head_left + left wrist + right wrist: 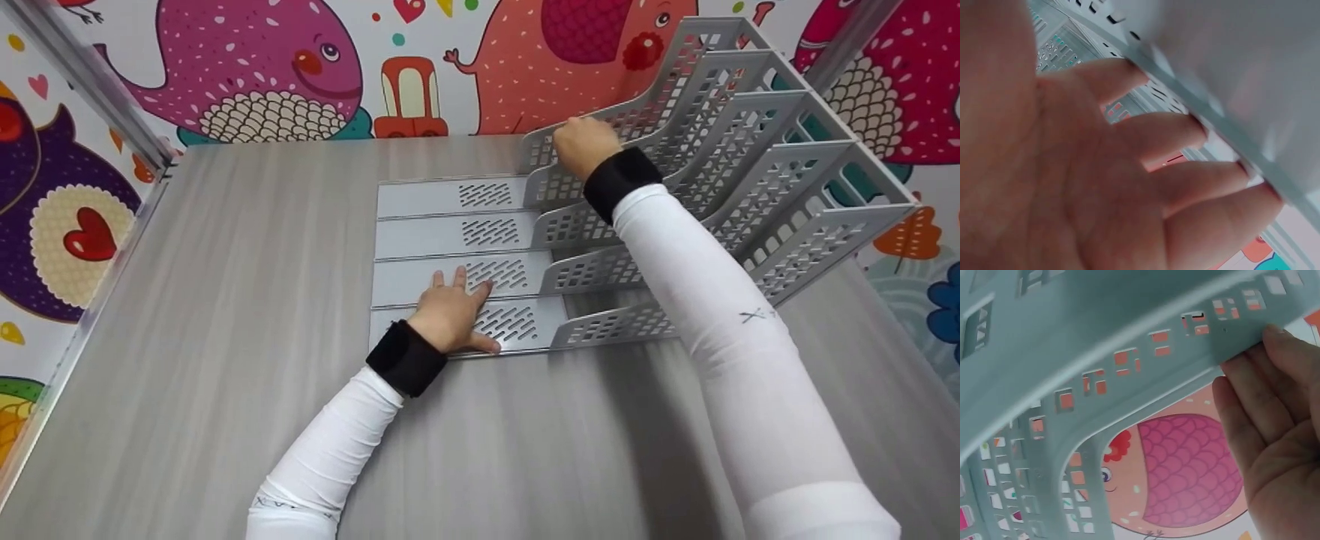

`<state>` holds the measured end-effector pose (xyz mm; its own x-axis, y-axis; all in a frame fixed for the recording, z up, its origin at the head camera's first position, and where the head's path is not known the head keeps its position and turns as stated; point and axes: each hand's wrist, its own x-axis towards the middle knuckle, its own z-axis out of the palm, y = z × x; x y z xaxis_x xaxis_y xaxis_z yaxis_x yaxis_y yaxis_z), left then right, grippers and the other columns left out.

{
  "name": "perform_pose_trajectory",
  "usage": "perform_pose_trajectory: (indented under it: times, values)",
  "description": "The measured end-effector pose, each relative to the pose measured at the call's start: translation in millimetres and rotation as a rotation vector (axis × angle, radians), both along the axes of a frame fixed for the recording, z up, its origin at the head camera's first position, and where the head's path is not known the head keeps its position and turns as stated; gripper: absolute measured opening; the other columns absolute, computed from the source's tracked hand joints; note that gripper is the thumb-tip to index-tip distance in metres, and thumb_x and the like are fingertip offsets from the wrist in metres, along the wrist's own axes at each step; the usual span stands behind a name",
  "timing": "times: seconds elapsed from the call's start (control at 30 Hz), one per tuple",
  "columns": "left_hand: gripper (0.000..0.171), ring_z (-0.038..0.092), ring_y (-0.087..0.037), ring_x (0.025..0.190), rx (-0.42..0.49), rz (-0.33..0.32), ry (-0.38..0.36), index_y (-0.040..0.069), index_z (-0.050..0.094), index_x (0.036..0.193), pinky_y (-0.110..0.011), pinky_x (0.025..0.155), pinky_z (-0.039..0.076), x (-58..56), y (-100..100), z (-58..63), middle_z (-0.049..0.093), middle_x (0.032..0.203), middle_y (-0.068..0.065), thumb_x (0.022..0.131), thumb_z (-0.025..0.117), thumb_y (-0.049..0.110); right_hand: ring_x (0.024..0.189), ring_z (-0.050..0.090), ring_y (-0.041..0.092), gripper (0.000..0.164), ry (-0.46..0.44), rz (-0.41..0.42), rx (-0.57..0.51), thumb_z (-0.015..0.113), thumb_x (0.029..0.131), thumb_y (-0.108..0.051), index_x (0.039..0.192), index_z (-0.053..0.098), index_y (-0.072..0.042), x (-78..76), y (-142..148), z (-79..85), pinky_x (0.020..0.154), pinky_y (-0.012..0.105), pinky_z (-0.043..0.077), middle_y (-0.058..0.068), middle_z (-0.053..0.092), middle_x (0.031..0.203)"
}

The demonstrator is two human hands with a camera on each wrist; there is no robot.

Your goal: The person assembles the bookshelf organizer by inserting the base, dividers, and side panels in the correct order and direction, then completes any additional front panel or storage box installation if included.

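Note:
A grey plastic file rack [814, 124] with perforated dividers occupies the right side of the tabletop in the head view. Flat slotted panels [420, 236], side by side, extend from its low end toward the left. My left hand [448, 311] lies over the nearer panels with its fingers spread. In the left wrist view the fingertips [1193, 129] meet a long grey edge, and the fingers are only slightly bent. My right hand [587, 146] grips the top edge of a far divider. The right wrist view shows the thumb [1286, 346] and fingers on either side of that edge.
The rack stands on a wood-grain tabletop [225, 300]. Behind it rises a wall printed with cartoon animals [285, 67]. A metal frame post [112, 90] meets the tabletop at the back left corner. Black bands [407, 358] circle both wrists over white sleeves.

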<state>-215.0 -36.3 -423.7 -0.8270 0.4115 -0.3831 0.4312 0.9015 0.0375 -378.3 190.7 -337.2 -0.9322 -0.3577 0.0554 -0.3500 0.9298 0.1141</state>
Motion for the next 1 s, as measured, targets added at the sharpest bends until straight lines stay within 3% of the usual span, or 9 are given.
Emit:
perform_pose_trajectory:
  times: [0.27,0.6,1.0]
  values:
    - [0.107,0.026,-0.055,0.146,0.003,0.004,0.003,0.023,0.024,0.161,-0.057,0.109,0.046,-1.0,0.4,2.5,0.018,0.164,-0.027,0.076,0.067,0.073,0.098,0.067,0.053,0.027,0.019,0.024,0.017,0.045,0.09,0.011,0.096,0.071,0.012,1.7,-1.8,4.3,0.081,0.063,0.058,0.034,0.069,0.103]
    - [0.108,0.029,-0.053,0.146,-0.01,0.003,0.021,0.024,0.022,0.161,-0.054,0.104,0.051,2.7,0.5,-0.9,0.02,0.164,-0.025,0.076,0.066,0.075,0.095,0.068,0.052,0.026,0.033,0.092,0.065,0.048,0.088,0.012,0.097,0.072,0.012,-0.1,0.1,-3.5,0.081,0.061,0.058,0.033,0.07,0.099]
    - [0.108,0.028,-0.054,0.146,0.019,0.009,0.017,0.023,0.024,0.161,-0.056,0.106,0.048,1.7,-0.6,-2.4,0.02,0.163,-0.027,0.076,0.067,0.073,0.096,0.066,0.053,0.026,0.003,0.084,0.051,0.047,0.089,0.013,0.097,0.071,0.012,2.8,-0.6,-0.9,0.081,0.062,0.058,0.034,0.068,0.1]
